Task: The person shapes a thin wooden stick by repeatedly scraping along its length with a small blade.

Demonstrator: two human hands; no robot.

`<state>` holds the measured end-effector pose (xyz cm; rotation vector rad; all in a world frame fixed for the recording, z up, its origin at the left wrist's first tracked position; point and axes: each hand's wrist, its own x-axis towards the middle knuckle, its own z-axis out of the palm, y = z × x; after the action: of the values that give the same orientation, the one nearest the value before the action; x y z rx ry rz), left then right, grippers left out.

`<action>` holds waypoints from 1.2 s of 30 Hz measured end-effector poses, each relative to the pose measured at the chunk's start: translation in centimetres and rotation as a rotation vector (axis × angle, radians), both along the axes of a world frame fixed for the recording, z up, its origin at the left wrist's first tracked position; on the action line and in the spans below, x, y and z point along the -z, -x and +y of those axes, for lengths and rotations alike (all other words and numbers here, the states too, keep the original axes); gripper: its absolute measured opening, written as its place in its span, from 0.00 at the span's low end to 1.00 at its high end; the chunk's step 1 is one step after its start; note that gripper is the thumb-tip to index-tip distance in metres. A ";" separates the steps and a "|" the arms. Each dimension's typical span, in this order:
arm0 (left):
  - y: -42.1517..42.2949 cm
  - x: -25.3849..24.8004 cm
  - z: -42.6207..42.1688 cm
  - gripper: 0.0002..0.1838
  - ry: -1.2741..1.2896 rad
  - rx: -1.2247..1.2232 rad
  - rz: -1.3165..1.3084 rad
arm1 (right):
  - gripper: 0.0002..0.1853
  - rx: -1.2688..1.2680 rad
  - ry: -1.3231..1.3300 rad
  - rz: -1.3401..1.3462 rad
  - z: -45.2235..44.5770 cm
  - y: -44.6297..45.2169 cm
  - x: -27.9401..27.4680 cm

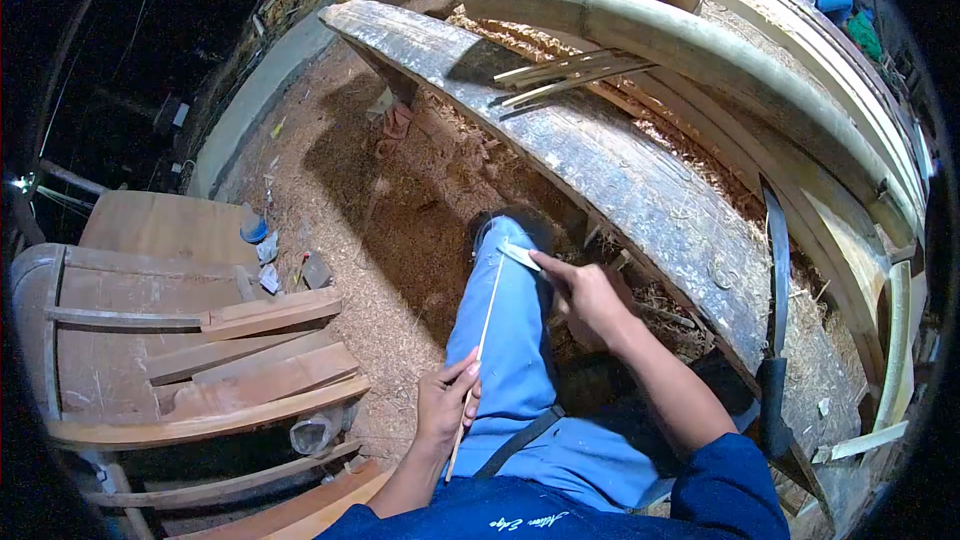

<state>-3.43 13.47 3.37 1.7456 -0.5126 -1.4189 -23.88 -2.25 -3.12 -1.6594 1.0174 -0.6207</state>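
The left hand (447, 405) has its fingers pinched shut on a thin strip (490, 312) laid along the thigh (513, 365), seemingly for support. The right hand's (592, 302) fingers curl around a small knife (519, 256), forefinger extended, probably steadying the blade by the strip's far end.

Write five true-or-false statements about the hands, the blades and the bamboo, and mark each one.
1. The left hand grips a thin strip. True.
2. The right hand is empty. False: it holds a small knife.
3. A long knife with a black handle lies on the bench. True.
4. The bamboo pole is thinner than the strip. False: it is far thicker.
5. The trousers are red. False: they are blue.
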 end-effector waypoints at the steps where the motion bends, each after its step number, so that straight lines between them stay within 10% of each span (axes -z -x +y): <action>1: -0.1 0.0 0.2 0.19 0.000 -0.003 0.000 | 0.31 0.052 -0.155 -0.054 -0.2 0.1 0.3; 12: 0.2 0.3 -3.2 0.19 0.010 0.007 0.061 | 0.28 -0.105 0.376 0.000 0.5 -0.2 0.3; 25: -1.4 0.5 -1.7 0.18 0.014 0.023 0.022 | 0.34 -0.052 0.430 0.187 1.0 -0.6 0.0; 31: -2.2 -0.6 0.6 0.15 -0.043 0.045 0.032 | 0.28 0.099 -0.435 -0.136 -1.2 0.2 0.5; 36: -2.1 -0.6 0.9 0.17 -0.045 0.055 0.004 | 0.27 0.141 0.042 -0.053 -0.4 -0.4 1.3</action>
<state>-1.38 14.34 3.96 1.7760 -0.5343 -1.4824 -23.48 -2.63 -4.44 -1.6087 1.0960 -0.7800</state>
